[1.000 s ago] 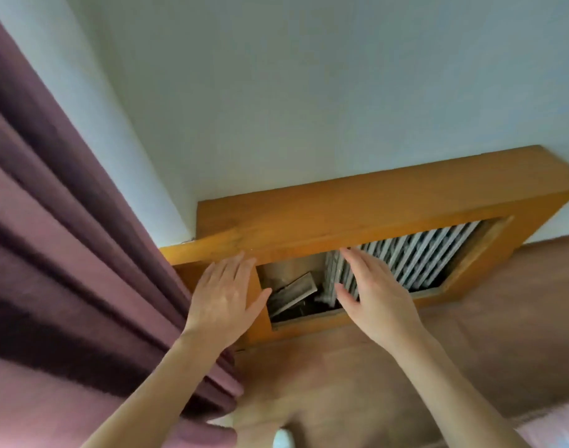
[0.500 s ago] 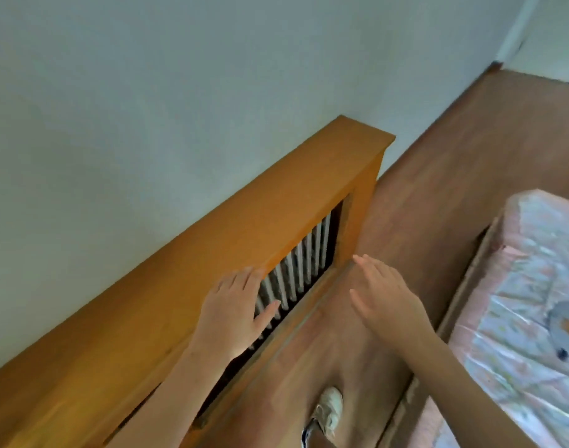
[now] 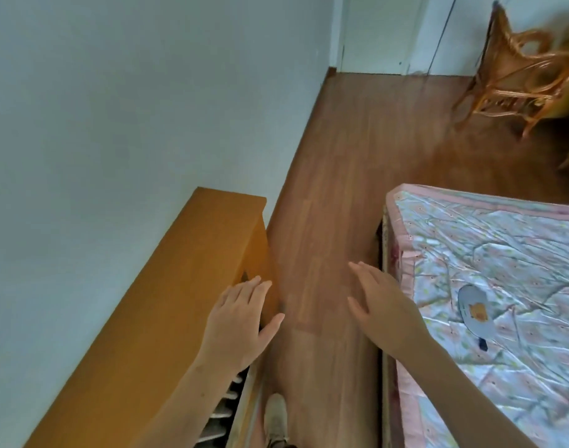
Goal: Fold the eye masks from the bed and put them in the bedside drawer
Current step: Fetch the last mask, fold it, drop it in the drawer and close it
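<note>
**Friend:** What are your hands doing?

**Me:** My left hand (image 3: 241, 321) is flat, with the fingers straight. It sits in front of the orange wooden cover (image 3: 167, 305) by the wall. I can't tell if it touches the wood. My right hand (image 3: 383, 305) is flat and spread too, over the brown floor (image 3: 335, 176). Both hands hold nothing at all.

**Friend:** Where is the eye mask?

**Me:** I see one on the bed (image 3: 503, 253). The eye mask (image 3: 475, 310) is grey with an orange patch. It lies flat on the crinkly sheet, near the edge of the bed and just past my right hand. I think it is not folded yet. If there are more masks, I can't see them.

**Friend:** So which step is this?

**Me:** I think I am turning to the bed to get a mask. Nothing is picked up.

**Friend:** What comes next?

**Me:** My right hand is closest, so it should go over the edge of the bed and pinch the mask. Then I need both hands to fold it in half. The mask looks soft and floppy, so I should hold it gently.

**Friend:** And the drawer?

**Me:** I can't see any drawer here. I will have to find it after folding.
</note>
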